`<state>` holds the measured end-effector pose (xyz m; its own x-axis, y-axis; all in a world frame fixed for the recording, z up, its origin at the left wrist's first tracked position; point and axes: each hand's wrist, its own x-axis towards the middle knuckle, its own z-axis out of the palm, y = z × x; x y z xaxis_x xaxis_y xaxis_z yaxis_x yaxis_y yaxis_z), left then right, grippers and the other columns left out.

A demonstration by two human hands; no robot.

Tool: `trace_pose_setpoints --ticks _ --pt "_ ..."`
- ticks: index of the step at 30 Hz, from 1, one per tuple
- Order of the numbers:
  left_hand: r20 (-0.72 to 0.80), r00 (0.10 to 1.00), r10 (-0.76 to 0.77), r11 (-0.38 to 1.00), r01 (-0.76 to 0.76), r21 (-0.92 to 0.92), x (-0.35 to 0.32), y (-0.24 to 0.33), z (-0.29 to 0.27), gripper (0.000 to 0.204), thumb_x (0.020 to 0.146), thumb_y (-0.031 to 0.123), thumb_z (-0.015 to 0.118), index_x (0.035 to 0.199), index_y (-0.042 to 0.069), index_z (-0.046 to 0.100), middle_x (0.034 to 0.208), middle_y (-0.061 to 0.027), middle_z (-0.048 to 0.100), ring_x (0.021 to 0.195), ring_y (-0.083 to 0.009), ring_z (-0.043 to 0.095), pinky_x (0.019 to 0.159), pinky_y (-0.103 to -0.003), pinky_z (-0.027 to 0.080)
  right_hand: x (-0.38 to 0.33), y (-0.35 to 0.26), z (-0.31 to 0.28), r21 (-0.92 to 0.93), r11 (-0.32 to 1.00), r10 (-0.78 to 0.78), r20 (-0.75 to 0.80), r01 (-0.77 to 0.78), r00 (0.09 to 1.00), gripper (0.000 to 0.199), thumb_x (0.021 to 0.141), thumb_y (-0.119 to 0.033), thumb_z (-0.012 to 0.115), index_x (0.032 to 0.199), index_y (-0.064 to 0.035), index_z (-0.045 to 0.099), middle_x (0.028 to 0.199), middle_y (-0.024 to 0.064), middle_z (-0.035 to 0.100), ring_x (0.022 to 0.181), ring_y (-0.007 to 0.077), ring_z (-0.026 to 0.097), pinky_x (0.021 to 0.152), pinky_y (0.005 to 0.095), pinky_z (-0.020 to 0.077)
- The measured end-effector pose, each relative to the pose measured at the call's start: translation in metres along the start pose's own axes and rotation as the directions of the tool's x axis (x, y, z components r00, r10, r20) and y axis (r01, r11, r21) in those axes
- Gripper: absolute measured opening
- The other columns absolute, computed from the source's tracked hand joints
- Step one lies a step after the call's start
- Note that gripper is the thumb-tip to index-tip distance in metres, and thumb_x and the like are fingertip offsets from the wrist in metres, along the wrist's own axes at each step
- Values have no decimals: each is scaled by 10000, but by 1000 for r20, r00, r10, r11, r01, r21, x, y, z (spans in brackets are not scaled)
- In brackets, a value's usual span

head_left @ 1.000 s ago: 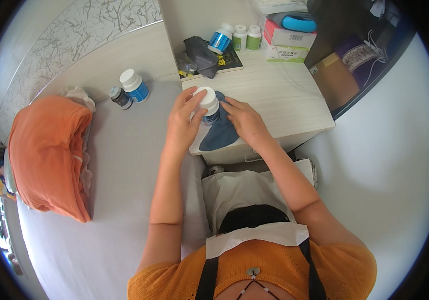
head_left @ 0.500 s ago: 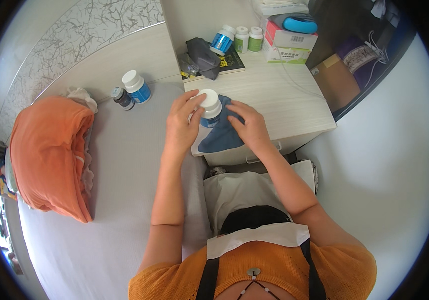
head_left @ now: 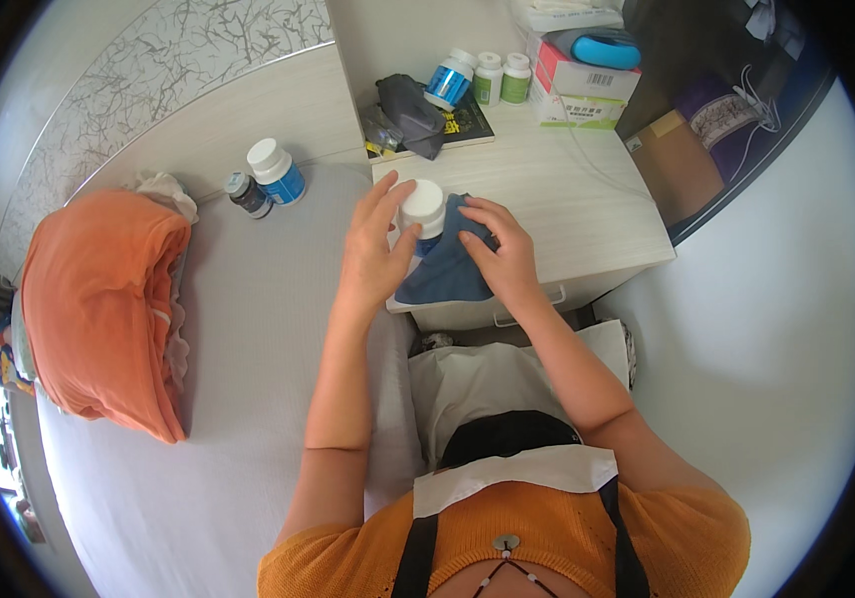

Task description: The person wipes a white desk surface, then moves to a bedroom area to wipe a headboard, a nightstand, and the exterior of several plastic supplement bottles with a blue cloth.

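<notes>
A blue bottle with a wide white cap (head_left: 423, 203) stands on the near left part of the pale cabinet top. My left hand (head_left: 375, 249) is curved against its left side, the thumb at the near side and a finger by the cap's edge. To the bottle's right, my right hand (head_left: 503, 255) has its fingers bent over a blue-grey cloth (head_left: 450, 271), pinching its upper edge. The cloth drapes beside the bottle and spreads toward the cabinet's front edge. It hides part of the bottle's lower body.
On the bed to the left are another white-capped blue bottle (head_left: 283, 177), a small dark bottle (head_left: 250, 195) and an orange bundle (head_left: 98, 309). Behind my hands are a dark pouch (head_left: 413, 112), a blue bottle (head_left: 449, 82), two green-labelled bottles (head_left: 501, 82) and stacked boxes (head_left: 583, 95).
The left hand's fingers have drawn back from over the cap to its left edge. My right hand keeps its hold on the cloth. The whole view has shifted slightly.
</notes>
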<state>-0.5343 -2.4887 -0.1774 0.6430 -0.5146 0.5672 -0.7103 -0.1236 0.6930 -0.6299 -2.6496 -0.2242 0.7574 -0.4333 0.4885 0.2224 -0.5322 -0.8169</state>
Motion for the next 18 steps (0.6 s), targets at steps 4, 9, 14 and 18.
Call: trace_pose_setpoints --ticks 4,9,14,18 --pt "95 995 -20 999 22 -26 1 0 -2 541 756 -23 684 1272 95 570 1295 -144 533 1068 -244 525 833 -305 461 -1 -12 5 66 991 -117 -26 118 993 321 823 -61 665 1142 -53 634 1249 124 582 1137 294 567 944 350 456" --pt "18 998 -55 997 56 -48 1 -1 0 607 730 9 717 1306 88 540 1177 -130 526 1087 -237 497 909 -330 429 2 3 4 -174 984 -35 67 46 997 330 821 -53 665 1149 -53 630 1234 126 587 1128 292 571 941 351 458" --pt "-43 996 -81 996 80 -24 -1 -3 7 664 723 26 724 1344 76 496 1148 -139 516 1107 -258 496 964 -363 408 -4 -17 8 -8 991 -135 -1 135 991 305 817 -71 672 1119 -56 641 1210 111 598 1121 286 575 932 354 467" --pt "92 996 9 998 -4 -56 0 -10 -1 633 757 1 678 1356 52 478 1296 -151 500 1222 -269 468 1032 -364 371 -4 -5 7 -224 967 -109 73 123 991 272 813 -81 682 1082 -56 655 1216 101 599 1123 275 576 928 356 473"
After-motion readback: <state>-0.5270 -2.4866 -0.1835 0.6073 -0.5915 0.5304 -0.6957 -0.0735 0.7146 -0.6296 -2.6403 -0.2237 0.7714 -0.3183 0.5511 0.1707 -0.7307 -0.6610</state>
